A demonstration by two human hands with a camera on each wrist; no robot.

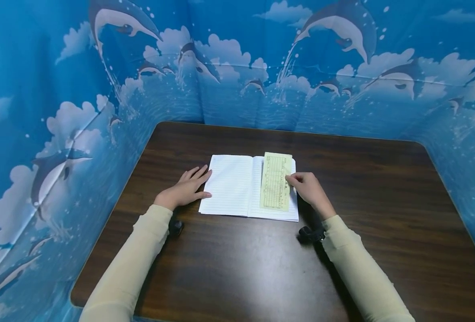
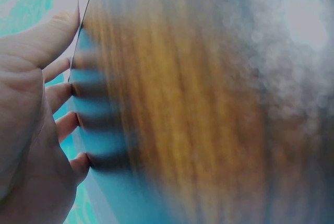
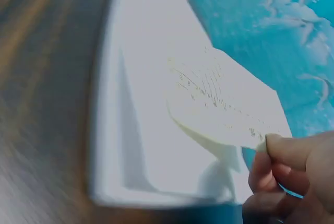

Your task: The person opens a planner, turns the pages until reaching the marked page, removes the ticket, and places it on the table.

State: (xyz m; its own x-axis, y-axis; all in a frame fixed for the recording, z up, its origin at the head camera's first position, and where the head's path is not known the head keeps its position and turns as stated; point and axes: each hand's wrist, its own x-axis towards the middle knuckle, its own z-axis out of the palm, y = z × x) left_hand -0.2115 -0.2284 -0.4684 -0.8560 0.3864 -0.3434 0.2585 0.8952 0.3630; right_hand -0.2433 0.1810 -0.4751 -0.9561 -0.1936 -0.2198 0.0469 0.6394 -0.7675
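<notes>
An open notebook (image 1: 229, 185) with lined white pages lies on the table. Over its right page is a pale yellow printed slip (image 1: 275, 181) with a ruled grid. My right hand (image 1: 307, 188) pinches the slip's right edge between thumb and fingers; in the right wrist view the slip (image 3: 224, 98) curves up from the page at its near edge. My left hand (image 1: 185, 188) rests at the notebook's left edge with fingers spread and straight, the fingertips and thumb tip right at the page border. In the left wrist view the left fingers (image 2: 67, 125) touch the tabletop.
The dark wood-grain table (image 1: 237, 264) has rounded corners. A blue curtain (image 1: 229, 103) printed with dolphins and clouds hangs behind it and along its sides. Dark wrist devices sit under the left cuff (image 1: 176, 227) and right cuff (image 1: 311, 234).
</notes>
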